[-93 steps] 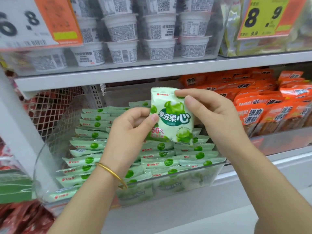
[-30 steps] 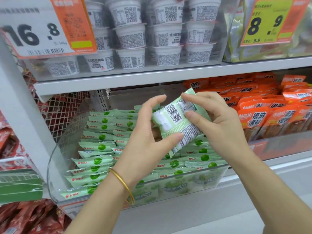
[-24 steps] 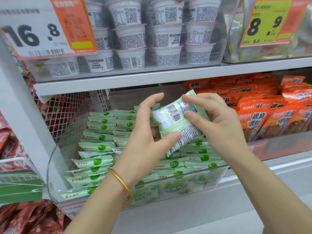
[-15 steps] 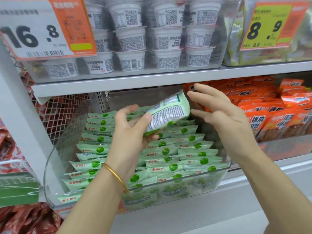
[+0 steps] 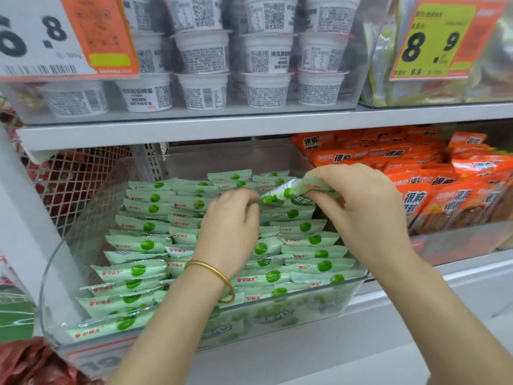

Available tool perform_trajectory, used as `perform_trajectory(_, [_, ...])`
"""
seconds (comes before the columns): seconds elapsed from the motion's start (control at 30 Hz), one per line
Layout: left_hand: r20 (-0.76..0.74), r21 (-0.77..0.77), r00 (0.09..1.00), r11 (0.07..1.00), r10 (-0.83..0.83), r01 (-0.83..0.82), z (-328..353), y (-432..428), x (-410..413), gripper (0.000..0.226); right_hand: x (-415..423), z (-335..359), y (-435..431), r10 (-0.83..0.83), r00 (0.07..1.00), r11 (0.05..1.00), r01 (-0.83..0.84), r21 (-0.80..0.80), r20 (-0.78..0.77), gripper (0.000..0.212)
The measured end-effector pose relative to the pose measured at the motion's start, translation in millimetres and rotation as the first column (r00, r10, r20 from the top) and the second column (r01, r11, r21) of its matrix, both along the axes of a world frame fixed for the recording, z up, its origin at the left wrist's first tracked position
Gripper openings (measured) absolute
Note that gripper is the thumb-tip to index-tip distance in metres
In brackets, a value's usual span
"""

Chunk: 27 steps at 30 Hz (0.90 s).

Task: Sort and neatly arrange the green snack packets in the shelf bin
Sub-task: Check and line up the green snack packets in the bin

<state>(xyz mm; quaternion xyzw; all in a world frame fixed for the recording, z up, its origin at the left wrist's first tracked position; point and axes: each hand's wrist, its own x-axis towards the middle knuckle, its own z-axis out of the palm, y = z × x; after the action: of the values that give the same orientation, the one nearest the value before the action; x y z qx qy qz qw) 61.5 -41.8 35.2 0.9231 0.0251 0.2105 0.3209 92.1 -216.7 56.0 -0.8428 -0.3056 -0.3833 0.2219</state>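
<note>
A clear plastic shelf bin (image 5: 291, 309) holds several rows of green snack packets (image 5: 138, 243) standing on edge. My right hand (image 5: 361, 212) pinches one green packet (image 5: 288, 190) low over the back right row, its edge turned down. My left hand (image 5: 233, 226), with a gold bangle at the wrist, reaches into the middle of the bin with curled fingers beside the packet's left end. Whether those fingers grip that packet or touch the row below is hidden.
Orange snack packets (image 5: 433, 190) fill the bin to the right. White cups (image 5: 205, 90) stand stacked on the shelf above, behind price tags (image 5: 433, 37). A white wire mesh panel (image 5: 75, 184) bounds the left side. Red packets (image 5: 30, 365) lie at bottom left.
Both hands turned the packet over to its barcode side, then lowered it from chest height into the back right of the bin. My right hand now pinches it.
</note>
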Motion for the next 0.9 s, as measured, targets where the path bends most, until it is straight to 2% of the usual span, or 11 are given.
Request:
perform_trajectory(0.07, [-0.134,0.178,0.991,0.984,-0.002,0.026,-5,-2,0,0.031,1,0,0,-0.008,0.999,0.997,0.005,-0.075,-0.036,0.015])
perform_trajectory(0.17, [-0.215,0.262,0.976,0.965,0.037,0.021,-8,-3,0,0.036,5,-1,1,-0.068,0.995,0.984,0.055,-0.172,-0.071,0.012])
perform_trajectory(0.23, [-0.228,0.28,0.972,0.96,0.05,0.016,-8,-3,0,0.037,6,1,5,-0.117,0.99,0.972,0.098,-0.216,-0.077,0.014])
perform_trajectory(0.33, [-0.257,0.269,0.965,0.963,0.05,0.022,-6,-3,-1,0.038,8,5,18,-0.218,0.969,0.903,0.155,-0.4,-0.116,0.019])
perform_trajectory(0.43, [-0.259,0.248,0.965,0.968,0.042,0.024,-5,-2,-2,0.039,13,2,30,-0.263,0.941,0.849,0.12,-0.514,-0.214,0.018])
perform_trajectory(0.5, [-0.241,0.216,0.97,0.976,0.032,0.022,-5,-2,-2,0.04,14,-2,33,-0.287,0.925,0.844,0.122,-0.523,-0.248,0.02])
perform_trajectory(0.67, [-0.091,0.115,0.996,0.993,-0.019,0.029,-4,-3,1,0.043,12,7,30,-0.273,0.937,0.913,0.182,-0.365,-0.216,0.029])
perform_trajectory(0.73, [-0.039,0.119,0.998,0.991,-0.056,0.06,-4,-6,4,0.044,15,5,33,-0.274,0.933,0.907,0.171,-0.385,-0.231,0.026])
perform_trajectory(0.9, [-0.091,0.185,0.994,0.979,-0.067,0.083,-9,-10,11,0.041,24,-6,41,-0.286,0.905,0.898,0.139,-0.417,-0.314,0.016])
